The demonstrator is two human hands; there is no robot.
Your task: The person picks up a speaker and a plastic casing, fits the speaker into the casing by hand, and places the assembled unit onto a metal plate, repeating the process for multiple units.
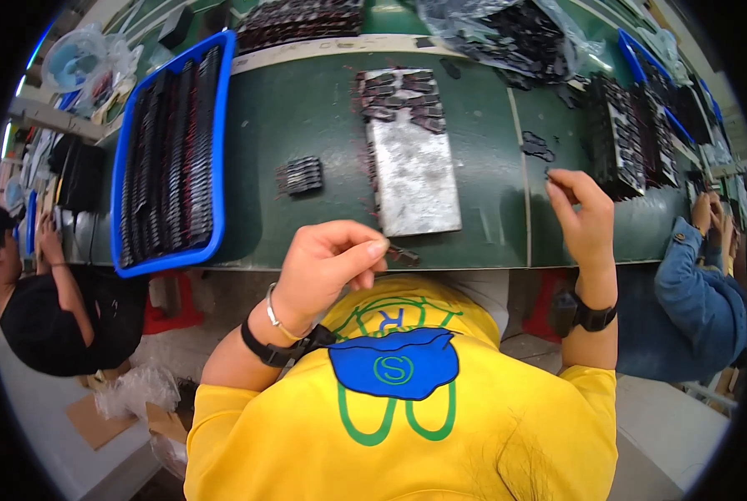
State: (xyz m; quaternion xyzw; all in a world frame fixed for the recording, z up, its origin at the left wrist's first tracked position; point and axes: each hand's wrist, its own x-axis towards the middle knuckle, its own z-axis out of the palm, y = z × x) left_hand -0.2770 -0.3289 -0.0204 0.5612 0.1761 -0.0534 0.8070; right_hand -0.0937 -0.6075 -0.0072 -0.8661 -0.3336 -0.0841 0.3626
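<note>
My left hand [328,263] is closed in a pinch at the table's front edge, gripping a small black part [403,254] that sticks out past the fingertips. Beyond it lies a silvery metal block [415,179]; several small black parts with reddish wires [403,92] are laid in rows on its far end. My right hand [586,209] hovers over the table to the right, thumb and forefinger pinched together. A tiny dark bit shows at those fingertips, too small to name. Several flat black pieces [538,146] lie just beyond that hand.
A blue tray [220,142] of stacked black parts stands at the left. Left of the block sits a small stack of black parts [300,176]. A clear plastic bag [440,21] of black pieces lies at the back. Tall black stacks [615,138] stand right. People sit on both sides.
</note>
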